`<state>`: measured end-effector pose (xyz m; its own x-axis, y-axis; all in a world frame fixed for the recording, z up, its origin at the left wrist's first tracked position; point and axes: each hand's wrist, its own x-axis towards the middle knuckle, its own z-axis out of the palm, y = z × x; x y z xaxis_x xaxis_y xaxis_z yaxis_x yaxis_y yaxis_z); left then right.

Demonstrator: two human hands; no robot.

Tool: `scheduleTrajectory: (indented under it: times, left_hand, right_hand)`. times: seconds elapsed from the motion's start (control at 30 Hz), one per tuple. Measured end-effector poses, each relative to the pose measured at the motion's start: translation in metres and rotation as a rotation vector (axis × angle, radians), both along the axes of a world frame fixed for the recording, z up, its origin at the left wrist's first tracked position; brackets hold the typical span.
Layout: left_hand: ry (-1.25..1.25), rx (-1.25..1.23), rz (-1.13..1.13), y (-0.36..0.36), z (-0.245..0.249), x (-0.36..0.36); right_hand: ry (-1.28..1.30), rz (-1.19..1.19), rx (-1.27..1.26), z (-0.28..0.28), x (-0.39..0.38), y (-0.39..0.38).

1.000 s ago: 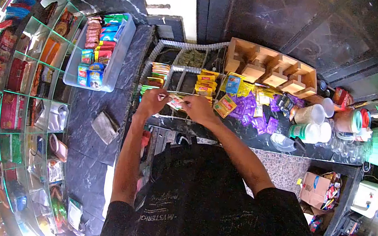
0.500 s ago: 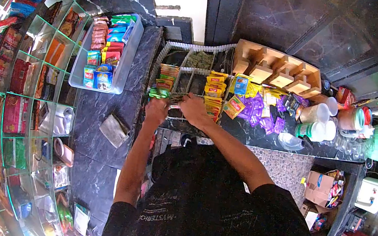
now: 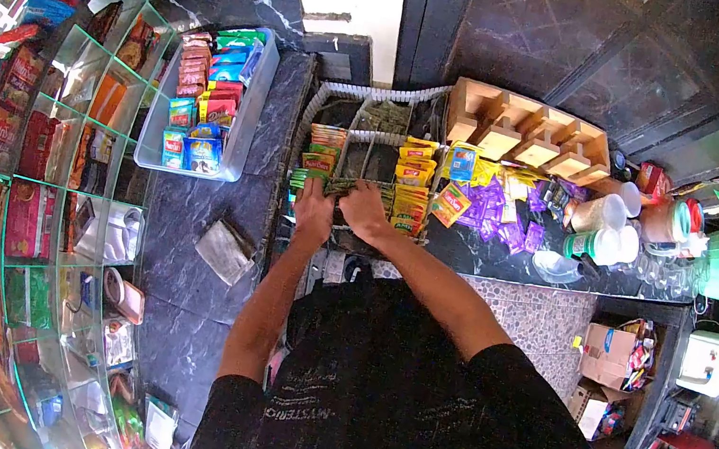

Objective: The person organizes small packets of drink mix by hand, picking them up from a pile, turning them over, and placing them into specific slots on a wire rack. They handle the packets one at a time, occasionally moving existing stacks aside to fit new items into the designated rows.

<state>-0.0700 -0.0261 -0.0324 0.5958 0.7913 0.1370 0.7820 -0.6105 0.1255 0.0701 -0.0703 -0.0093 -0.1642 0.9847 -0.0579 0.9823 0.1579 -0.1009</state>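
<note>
A divided basket with a pale wrapped rim stands on the dark counter, holding rows of sachets. My left hand is at its front left compartment, fingers closed on a green sachet. Red and orange sachets stand just behind it. Close by on the right, my right hand has its fingers curled down at the middle front compartment; what they grip is hidden. Yellow sachets fill the compartment right of this hand, partly beside its knuckles.
A clear plastic bin of sachets and a folded grey cloth lie left. Purple sachets, a wooden divided holder and several jars stand right. Glass shelves line the far left.
My left hand has moved slightly right and lowered the green sachet into the front left compartment. My right hand has shifted a little right. The view has shifted slightly.
</note>
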Motion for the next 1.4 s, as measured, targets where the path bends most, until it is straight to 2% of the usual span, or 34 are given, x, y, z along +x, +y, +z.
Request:
scheduleTrajectory:
  times: [0.1,0.27,0.33,0.43,0.5,0.7,0.8,0.87,0.9,0.97,1.0,1.07,1.1,1.17,1.23,1.3,1.33,1.4]
  left_hand:
    - [-0.045,0.094,-0.011,0.003,-0.006,-0.001]
    - [-0.032,0.039,-0.001,0.006,0.004,-0.001]
    - [-0.012,0.058,0.010,0.006,0.007,-0.002]
    - [-0.032,0.052,-0.005,0.008,0.008,0.002]
    - [-0.075,0.160,0.007,0.009,0.005,0.001]
    - [0.034,-0.002,0.093,0.007,0.010,0.006]
    - [0.037,0.068,0.106,0.006,0.008,0.007]
    - [0.011,0.074,0.123,0.006,0.002,0.011]
    - [-0.006,0.074,0.145,0.004,-0.001,0.011]
    - [-0.033,0.061,0.122,0.005,-0.010,0.009]
    - [-0.032,0.039,0.146,0.003,-0.010,0.009]
    - [-0.047,0.051,0.158,0.000,-0.011,0.007]
    - [-0.048,0.053,0.153,-0.004,-0.003,0.010]
    - [-0.067,-0.062,0.279,-0.013,0.020,0.022]
    - [-0.118,-0.020,0.290,-0.021,0.028,0.035]
    - [-0.300,-0.134,0.269,-0.026,0.046,0.054]
    - [-0.366,-0.116,0.253,-0.030,0.049,0.063]
    - [-0.426,-0.124,0.228,-0.035,0.053,0.080]
  right_hand:
    - [0.027,-0.016,0.014,-0.006,-0.001,0.001]
    - [0.024,-0.053,0.070,-0.010,-0.004,-0.002]
    - [0.012,-0.082,0.248,-0.007,-0.006,-0.005]
    - [0.024,-0.126,0.265,-0.010,-0.008,0.001]
    - [0.018,-0.149,0.247,-0.018,-0.008,0.004]
    - [0.052,-0.177,0.145,-0.021,-0.004,0.001]
    - [0.156,-0.140,0.235,-0.016,-0.001,-0.004]
    - [0.332,-0.149,0.258,-0.011,0.006,-0.006]
    - [0.326,-0.160,0.258,-0.006,0.010,-0.012]
    - [0.511,-0.292,0.267,0.006,0.022,-0.022]
    - [0.530,-0.346,0.372,0.005,0.030,-0.024]
    - [0.597,-0.419,0.366,0.003,0.059,-0.034]
    - [0.670,-0.490,0.357,0.004,0.074,-0.042]
    - [0.820,-0.731,0.335,0.000,0.106,-0.055]
    - [0.835,-0.917,0.283,-0.008,0.140,-0.073]
    - [0.903,-1.070,0.342,-0.049,0.177,-0.092]
    - [0.902,-1.070,0.348,-0.045,0.190,-0.102]
    - [0.917,-1.299,0.295,-0.039,0.212,-0.123]
